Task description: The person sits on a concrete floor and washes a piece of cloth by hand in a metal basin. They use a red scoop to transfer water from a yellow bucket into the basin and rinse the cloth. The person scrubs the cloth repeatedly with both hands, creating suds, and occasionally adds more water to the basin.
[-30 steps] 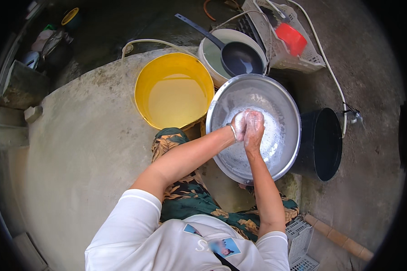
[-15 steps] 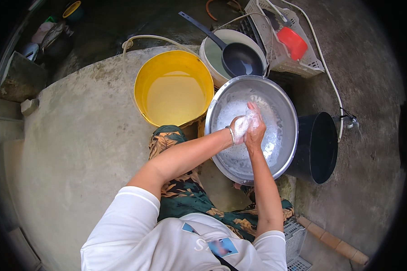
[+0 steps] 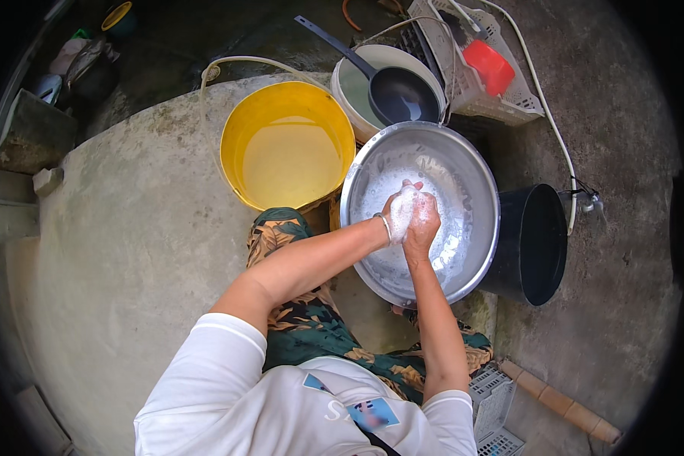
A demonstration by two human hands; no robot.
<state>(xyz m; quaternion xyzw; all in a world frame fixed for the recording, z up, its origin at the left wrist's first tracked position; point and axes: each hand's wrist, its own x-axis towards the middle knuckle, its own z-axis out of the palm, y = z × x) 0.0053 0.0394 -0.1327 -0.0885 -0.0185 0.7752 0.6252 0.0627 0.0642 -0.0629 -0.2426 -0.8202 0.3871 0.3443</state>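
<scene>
White suds cover both of my hands, which are pressed together over a large round metal basin (image 3: 471, 262). My left hand (image 3: 397, 214), with a bracelet at its wrist, lies palm inward against the other. Curled over from the right, my right hand (image 3: 424, 220) has its fingers bent into the lather. Whatever may be between the palms is hidden by foam. Bubbles and a wet film coat the inside of the basin.
A yellow bucket (image 3: 232, 144) of cloudy liquid stands left of the basin. Behind are a white bucket (image 3: 349, 87), a dark long-handled ladle (image 3: 403, 95) across it, and a crate holding a red scoop (image 3: 489, 67). A black bucket (image 3: 536, 243) leans at right.
My right hand's fingers, stretched out earlier, have curled in against the left hand. Both hands remain together over the basin.
</scene>
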